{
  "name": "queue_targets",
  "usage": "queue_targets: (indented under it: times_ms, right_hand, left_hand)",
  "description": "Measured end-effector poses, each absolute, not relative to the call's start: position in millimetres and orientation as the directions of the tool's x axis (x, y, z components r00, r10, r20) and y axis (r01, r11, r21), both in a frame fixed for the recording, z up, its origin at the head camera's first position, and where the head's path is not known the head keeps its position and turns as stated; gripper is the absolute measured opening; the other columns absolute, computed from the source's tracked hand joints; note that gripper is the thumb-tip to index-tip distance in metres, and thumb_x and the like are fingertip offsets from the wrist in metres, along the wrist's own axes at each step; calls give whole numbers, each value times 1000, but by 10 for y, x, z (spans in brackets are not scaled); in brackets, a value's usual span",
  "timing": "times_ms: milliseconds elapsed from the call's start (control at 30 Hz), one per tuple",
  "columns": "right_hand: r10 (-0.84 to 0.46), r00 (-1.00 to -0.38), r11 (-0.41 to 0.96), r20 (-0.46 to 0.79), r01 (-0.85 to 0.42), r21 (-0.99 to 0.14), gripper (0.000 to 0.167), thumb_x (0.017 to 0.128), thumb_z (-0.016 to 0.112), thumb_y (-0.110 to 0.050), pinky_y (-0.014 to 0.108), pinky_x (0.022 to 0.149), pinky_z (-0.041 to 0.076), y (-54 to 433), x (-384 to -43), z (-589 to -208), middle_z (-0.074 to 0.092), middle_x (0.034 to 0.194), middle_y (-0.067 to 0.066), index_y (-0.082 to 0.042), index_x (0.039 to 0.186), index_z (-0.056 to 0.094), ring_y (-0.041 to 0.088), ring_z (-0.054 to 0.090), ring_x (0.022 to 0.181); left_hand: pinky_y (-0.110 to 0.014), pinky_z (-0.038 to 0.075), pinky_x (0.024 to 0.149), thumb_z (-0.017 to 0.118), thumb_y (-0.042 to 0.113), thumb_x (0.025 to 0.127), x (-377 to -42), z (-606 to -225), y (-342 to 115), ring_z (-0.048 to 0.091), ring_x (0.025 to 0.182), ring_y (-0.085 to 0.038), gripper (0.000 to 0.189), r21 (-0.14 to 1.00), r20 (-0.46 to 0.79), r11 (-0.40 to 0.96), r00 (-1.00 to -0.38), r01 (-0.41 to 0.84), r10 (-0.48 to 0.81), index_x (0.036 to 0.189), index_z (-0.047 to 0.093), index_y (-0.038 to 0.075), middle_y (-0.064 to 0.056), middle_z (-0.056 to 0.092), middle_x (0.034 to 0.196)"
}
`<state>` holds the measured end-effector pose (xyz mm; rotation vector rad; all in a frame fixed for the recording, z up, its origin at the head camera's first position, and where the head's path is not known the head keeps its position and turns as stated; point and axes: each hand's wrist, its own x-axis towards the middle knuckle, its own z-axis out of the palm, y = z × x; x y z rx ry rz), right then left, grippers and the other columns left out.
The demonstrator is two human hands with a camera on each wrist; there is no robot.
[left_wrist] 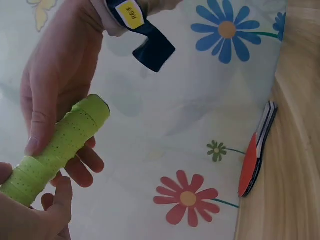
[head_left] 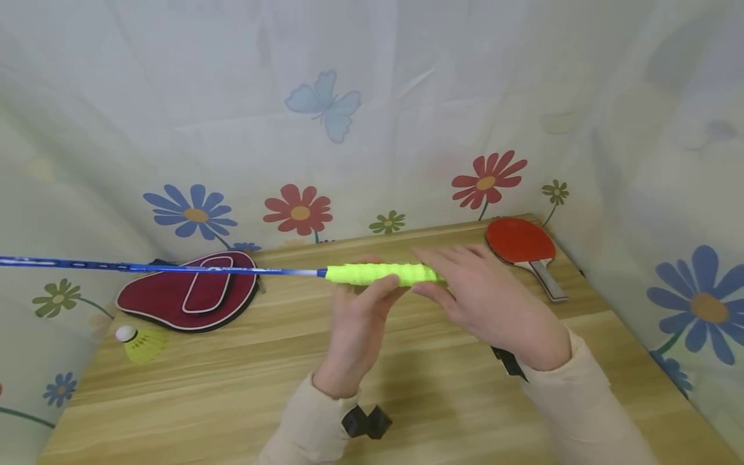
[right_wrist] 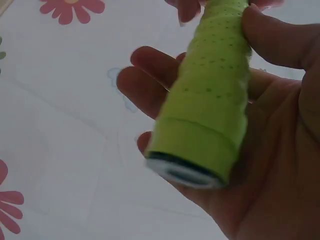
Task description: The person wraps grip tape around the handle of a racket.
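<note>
A badminton racket with a blue shaft (head_left: 209, 268) is held level above the table, its head beyond the left edge of the head view. Its yellow-green wrapped handle (head_left: 372, 274) shows small perforations in both wrist views. My left hand (head_left: 361, 320) grips the handle's middle, thumb on the near side. My right hand (head_left: 494, 300) holds the handle near its butt end, thumb along one side and fingers on the other. In the right wrist view, the handle (right_wrist: 205, 110) lies over the right palm (right_wrist: 270, 160), its flat end cap showing.
A maroon paddle case (head_left: 168, 303) lies on the wooden table (head_left: 261, 387) at the left, with a yellow shuttlecock (head_left: 142, 342) in front of it. A red table tennis paddle (head_left: 520, 240) rests at the back right. Flower-printed curtain (head_left: 395, 129) surrounds the table's back and sides.
</note>
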<state>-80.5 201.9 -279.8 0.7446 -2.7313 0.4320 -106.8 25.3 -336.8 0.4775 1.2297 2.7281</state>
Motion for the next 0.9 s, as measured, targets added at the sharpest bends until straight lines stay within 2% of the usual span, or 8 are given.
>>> queue_targets:
  times_ms: [100, 167, 267, 367, 433, 533, 667, 900]
  right_hand:
    - [-453, -824, 811, 340, -539, -227, 39, 90, 70, -32, 39, 84, 46, 2033, -781, -2834, 63, 99, -5, -14, 122, 60, 19, 59, 91]
    - [-455, -819, 785, 350, -554, -277, 35, 89, 72, -28, 35, 80, 48, 2057, -801, -2880, 62, 98, -5, -13, 119, 61, 17, 57, 86]
    - [-432, -828, 756, 357, -549, -356, 34, 87, 74, -19, 36, 81, 48, 2135, -852, -2989, 63, 102, -2, -11, 117, 60, 18, 57, 88]
    - [-397, -847, 765, 354, -519, -382, 36, 85, 76, -14, 43, 89, 44, 2272, -880, -3149, 63, 109, 0, -10, 117, 58, 20, 56, 97]
    - [-387, -855, 771, 345, -506, -388, 37, 85, 76, -14, 47, 91, 41, 2368, -893, -3274, 62, 110, 1, -9, 116, 57, 22, 55, 101]
    - [-377, -873, 777, 308, -479, -408, 36, 86, 75, -13, 49, 93, 38, 2472, -905, -3462, 60, 109, 2, -8, 115, 56, 23, 53, 104]
    - [-353, -903, 801, 244, -426, -421, 35, 85, 76, -12, 49, 88, 36, 2549, -861, -3685, 59, 106, 2, -9, 113, 56, 24, 52, 103]
    - [-338, -921, 825, 196, -390, -409, 33, 82, 78, -11, 44, 80, 36, 2631, -725, -4020, 56, 102, -1, -11, 109, 57, 22, 51, 99]
  left_hand:
    - [-40, 50, 98, 63, -4, 87, -1040, -3436, 296, 60, 94, -18, 25, 773, 213, -635, -934, -18, 286, 107, 52, 6, -5, 61, 98]
    - [-40, 50, 97, 64, -2, 88, -1024, -3469, 332, 60, 96, -21, 24, 799, 211, -601, -918, -36, 335, 110, 53, 2, -8, 63, 102]
    - [-43, 50, 97, 64, 7, 92, -976, -3498, 389, 60, 100, -24, 28, 865, 162, -496, -894, -75, 418, 117, 54, -2, -14, 61, 112]
    - [-43, 53, 94, 64, 14, 94, -872, -3520, 428, 60, 101, -24, 39, 945, 40, -300, -865, -129, 499, 126, 52, -3, -17, 57, 117]
    - [-39, 54, 91, 65, 15, 93, -780, -3541, 418, 59, 97, -22, 43, 976, -33, -166, -847, -142, 530, 129, 48, -2, -15, 54, 116]
    - [-35, 53, 89, 66, 15, 92, -649, -3546, 363, 60, 97, -20, 43, 995, -64, -31, -837, -97, 544, 129, 49, 1, -11, 56, 114]
    - [-31, 51, 86, 68, 16, 91, -523, -3529, 289, 59, 101, -16, 34, 999, -35, 44, -834, -13, 550, 122, 54, 8, -3, 59, 111]
    - [-29, 50, 82, 67, 19, 93, -424, -3527, 182, 58, 100, -13, 29, 997, -32, 81, -827, 17, 562, 118, 55, 11, -1, 59, 110]
